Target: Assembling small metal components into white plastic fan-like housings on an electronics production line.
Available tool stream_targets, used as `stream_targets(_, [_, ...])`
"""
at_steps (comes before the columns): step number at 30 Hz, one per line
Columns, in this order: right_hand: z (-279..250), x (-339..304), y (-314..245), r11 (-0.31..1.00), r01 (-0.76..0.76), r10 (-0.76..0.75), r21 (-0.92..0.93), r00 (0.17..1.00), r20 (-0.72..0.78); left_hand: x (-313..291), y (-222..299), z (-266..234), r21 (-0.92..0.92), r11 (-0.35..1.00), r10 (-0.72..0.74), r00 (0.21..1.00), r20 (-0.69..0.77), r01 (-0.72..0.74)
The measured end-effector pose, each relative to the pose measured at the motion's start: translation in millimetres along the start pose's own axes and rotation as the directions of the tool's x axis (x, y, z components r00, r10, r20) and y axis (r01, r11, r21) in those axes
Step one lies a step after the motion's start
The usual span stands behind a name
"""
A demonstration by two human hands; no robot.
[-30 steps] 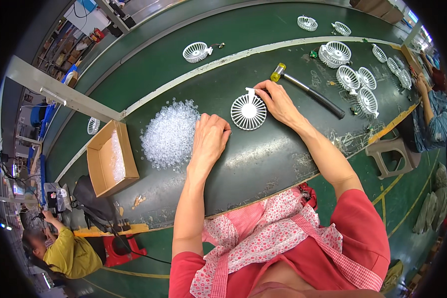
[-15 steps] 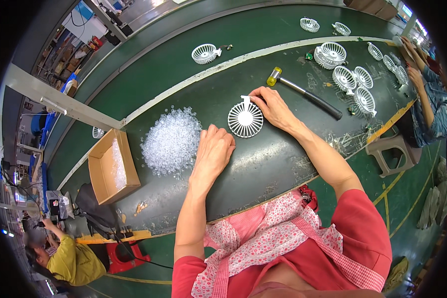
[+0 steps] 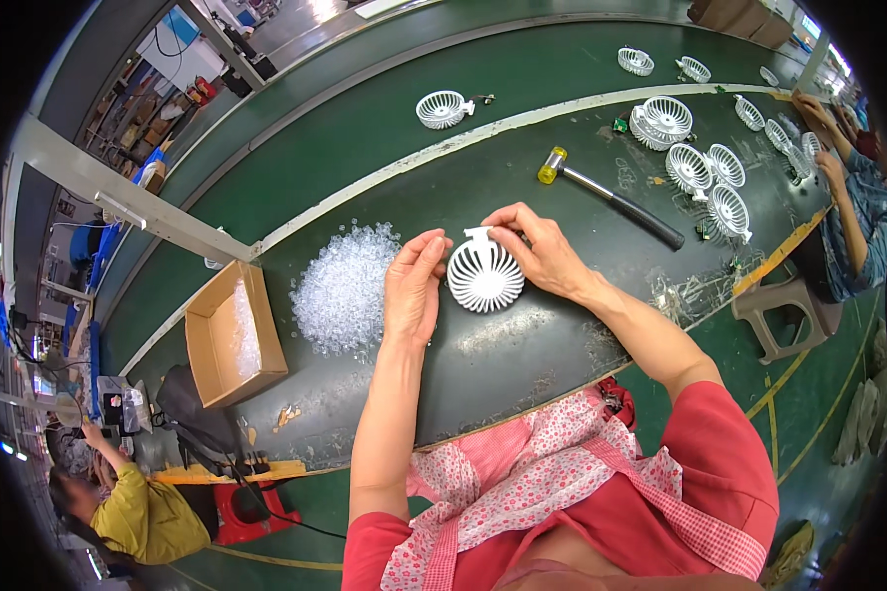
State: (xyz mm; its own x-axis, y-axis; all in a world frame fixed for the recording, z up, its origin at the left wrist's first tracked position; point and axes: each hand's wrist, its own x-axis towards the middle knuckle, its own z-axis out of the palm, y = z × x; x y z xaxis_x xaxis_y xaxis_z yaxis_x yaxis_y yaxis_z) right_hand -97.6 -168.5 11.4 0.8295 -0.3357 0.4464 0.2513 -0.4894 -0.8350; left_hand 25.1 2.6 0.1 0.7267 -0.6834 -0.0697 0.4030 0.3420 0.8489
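My right hand (image 3: 546, 254) grips a round white slatted fan cover (image 3: 486, 280) by the tab at its top. The cover is tilted, its ribbed outside turned up. Just left of the tab is my left hand (image 3: 414, 288), thumb and fingertips pinched together. Whatever they hold, if anything, is too small to make out. Beside that hand lies a heap of small clear plastic pieces (image 3: 345, 288) on the dark green worktable (image 3: 508, 369).
A cardboard box (image 3: 229, 384) with clear pieces inside stands left of the heap. A hammer (image 3: 616, 201) with a yellow head lies at right, near several white fan covers (image 3: 688, 169). Another cover (image 3: 443, 109) rests on the green conveyor belt (image 3: 325, 138). Co-workers sit on both sides.
My left hand has risen from the heap's edge toward the tab, its fingertips now pinched. The right hand has tilted the cover and shifted it slightly toward me. The cover on the belt moved right.
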Motion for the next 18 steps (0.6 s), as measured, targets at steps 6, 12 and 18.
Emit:
stream_targets(6, [8.5,-2.9,-1.3,0.999,0.041,-0.041,0.020,0.999,0.015,-3.4,-1.0,12.4,-0.068,0.995,-0.079,0.996,-0.048,0.076])
stream_targets(12, [10.1,-2.8,-0.7,0.996,0.084,-0.084,-0.004,0.996,0.003,-5.3,-3.7,13.9,0.017,0.998,-0.056,0.997,-0.050,0.057])
stream_targets(18, [5.7,-2.7,3.5,0.997,0.032,-0.035,-0.077,0.999,-0.039,-9.3,-9.2,20.2,0.354,0.926,0.144,0.989,-0.018,-0.129])
